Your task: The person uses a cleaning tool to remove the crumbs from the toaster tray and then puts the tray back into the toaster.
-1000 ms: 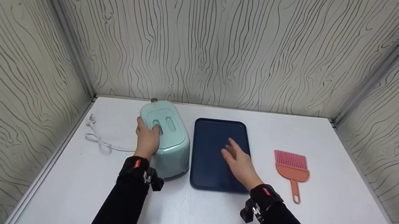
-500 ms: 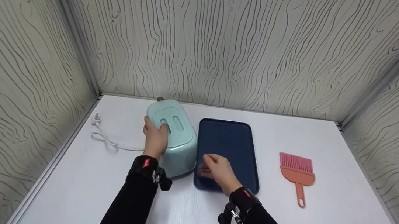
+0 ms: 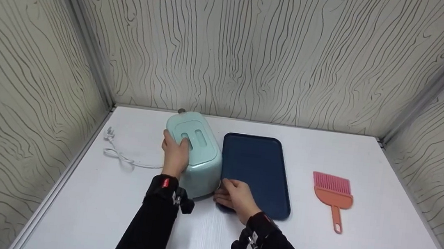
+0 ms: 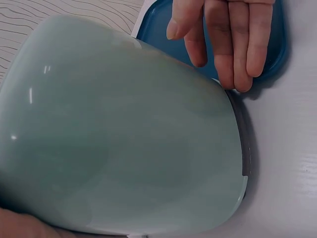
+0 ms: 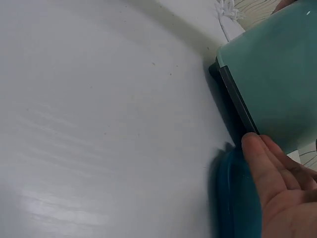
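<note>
A mint-green toaster [image 3: 202, 180] with a lid over its top stands left of centre, its near end towards me. My left hand [image 3: 176, 157] grips its upper left side, the thumb in a recess of the lid [image 3: 204, 151]. At the toaster's lower right corner, the fingers of my right hand [image 3: 239, 198] lie nearly straight, their tips right at its base. In the right wrist view those fingers [image 5: 267, 173] meet the end of a dark strip [image 5: 237, 99] along the toaster's bottom edge.
A dark blue tray [image 3: 256, 169] lies against the toaster's right side, partly under my right hand. Further right is a small broom [image 3: 333, 200] with pink bristles. The white cord [image 3: 147, 166] and plug [image 3: 109, 133] lie to the left. Patterned walls [image 3: 238, 48] enclose the table.
My right hand has come from above the tray, left and towards me, to the toaster's near lower corner. The left hand keeps its hold; the whole view has shifted slightly.
</note>
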Demonstrator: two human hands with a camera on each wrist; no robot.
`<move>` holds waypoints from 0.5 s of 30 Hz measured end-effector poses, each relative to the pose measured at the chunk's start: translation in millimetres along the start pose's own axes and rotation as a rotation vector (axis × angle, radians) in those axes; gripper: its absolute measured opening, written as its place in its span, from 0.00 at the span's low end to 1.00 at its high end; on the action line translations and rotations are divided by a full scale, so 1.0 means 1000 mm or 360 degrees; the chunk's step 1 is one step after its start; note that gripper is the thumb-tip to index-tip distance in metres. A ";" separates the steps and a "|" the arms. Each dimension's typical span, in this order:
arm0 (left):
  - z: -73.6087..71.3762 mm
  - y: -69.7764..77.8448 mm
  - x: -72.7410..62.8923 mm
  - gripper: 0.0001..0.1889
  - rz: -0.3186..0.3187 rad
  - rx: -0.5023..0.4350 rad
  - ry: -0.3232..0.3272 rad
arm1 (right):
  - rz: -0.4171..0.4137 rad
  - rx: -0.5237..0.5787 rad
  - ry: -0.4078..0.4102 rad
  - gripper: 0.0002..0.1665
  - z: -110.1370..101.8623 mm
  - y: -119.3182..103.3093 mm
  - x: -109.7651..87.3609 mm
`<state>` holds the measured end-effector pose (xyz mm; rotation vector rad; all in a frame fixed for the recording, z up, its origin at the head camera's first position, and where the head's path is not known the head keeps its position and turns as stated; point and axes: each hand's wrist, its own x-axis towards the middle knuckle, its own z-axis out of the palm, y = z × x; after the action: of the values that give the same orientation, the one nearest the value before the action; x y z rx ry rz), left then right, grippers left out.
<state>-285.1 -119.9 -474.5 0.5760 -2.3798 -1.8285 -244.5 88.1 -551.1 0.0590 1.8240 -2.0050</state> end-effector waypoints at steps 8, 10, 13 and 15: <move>0.001 -0.001 0.001 0.41 0.0045 -0.0005 0.0037 | 0.0039 0.0060 0.0078 0.29 0.011 0.004 -0.003; 0.001 -0.002 0.001 0.41 0.0062 -0.0007 0.0054 | 0.0048 0.0074 0.0085 0.29 0.016 0.007 -0.003; 0.002 -0.002 0.001 0.41 0.0063 -0.0006 0.0060 | 0.0052 0.0110 0.0108 0.28 0.023 0.011 -0.003; 0.002 -0.002 0.001 0.41 0.0057 -0.0003 0.0061 | 0.0052 0.0135 0.0136 0.27 0.026 0.013 -0.003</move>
<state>-286.0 -118.8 -476.9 0.5592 -2.3484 -1.7887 -230.5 63.3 -559.1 0.2009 1.7767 -2.0857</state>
